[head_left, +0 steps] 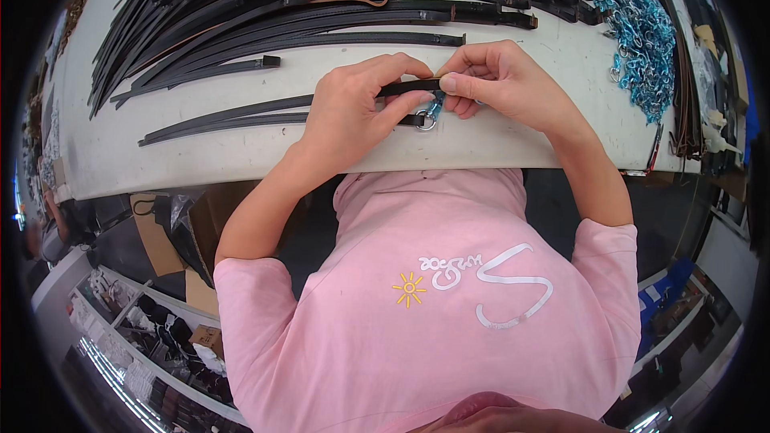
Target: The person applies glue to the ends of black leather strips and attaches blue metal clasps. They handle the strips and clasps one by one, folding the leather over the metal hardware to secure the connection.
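My left hand [357,108] and my right hand [493,76] meet over the near part of a white table [200,156]. Both pinch the end of a long black strap [241,116] that runs away to the left across the table. A small blue-wrapped metal clasp with a ring [429,116] hangs at the strap end, between my fingers. My right thumb and forefinger press on the strap just above the clasp.
Many more black straps [305,0] lie fanned across the far half of the table. A heap of blue-wrapped metal clasps [642,32] sits at the far right. Cardboard boxes and shelves with small goods [152,321] stand below the table on the left.
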`<state>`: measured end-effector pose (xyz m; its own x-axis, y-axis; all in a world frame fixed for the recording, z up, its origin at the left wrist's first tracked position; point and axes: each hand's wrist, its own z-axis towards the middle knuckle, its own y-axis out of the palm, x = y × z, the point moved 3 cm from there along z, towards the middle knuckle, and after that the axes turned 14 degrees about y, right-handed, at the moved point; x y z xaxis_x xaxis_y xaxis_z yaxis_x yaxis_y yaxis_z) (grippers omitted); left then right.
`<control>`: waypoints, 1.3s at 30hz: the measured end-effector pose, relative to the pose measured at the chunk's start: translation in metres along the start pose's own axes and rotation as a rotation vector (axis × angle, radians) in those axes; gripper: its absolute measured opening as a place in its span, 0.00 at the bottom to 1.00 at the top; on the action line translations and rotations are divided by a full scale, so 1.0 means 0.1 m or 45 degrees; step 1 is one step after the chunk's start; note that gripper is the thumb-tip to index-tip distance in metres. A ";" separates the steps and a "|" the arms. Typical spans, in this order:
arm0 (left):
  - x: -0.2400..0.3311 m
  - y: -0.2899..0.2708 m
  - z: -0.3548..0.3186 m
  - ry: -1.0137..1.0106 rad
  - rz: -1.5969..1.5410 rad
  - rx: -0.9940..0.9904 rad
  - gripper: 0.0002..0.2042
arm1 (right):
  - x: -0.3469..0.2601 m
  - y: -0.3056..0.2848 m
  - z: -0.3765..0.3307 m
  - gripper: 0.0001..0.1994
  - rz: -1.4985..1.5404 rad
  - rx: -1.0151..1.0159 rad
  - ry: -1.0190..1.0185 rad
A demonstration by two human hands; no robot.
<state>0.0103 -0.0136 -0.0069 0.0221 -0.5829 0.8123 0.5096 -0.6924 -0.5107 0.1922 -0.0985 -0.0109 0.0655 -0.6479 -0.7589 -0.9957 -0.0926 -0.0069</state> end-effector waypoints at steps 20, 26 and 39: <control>-0.10 -0.09 0.10 -0.216 -0.220 -0.381 0.10 | 0.02 0.03 0.02 0.12 -0.007 0.033 0.003; -0.09 -0.08 0.13 -0.458 -0.475 -0.384 0.10 | 0.02 0.04 0.01 0.12 -0.015 0.039 -0.006; -0.10 -0.03 0.13 -0.354 -0.276 -0.326 0.10 | 0.01 0.01 0.03 0.13 -0.032 0.013 -0.001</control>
<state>0.0196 0.0001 -0.0098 0.1868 -0.2998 0.9355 0.2990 -0.8898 -0.3448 0.1907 -0.0970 -0.0139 0.0908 -0.6450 -0.7588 -0.9943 -0.1010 -0.0331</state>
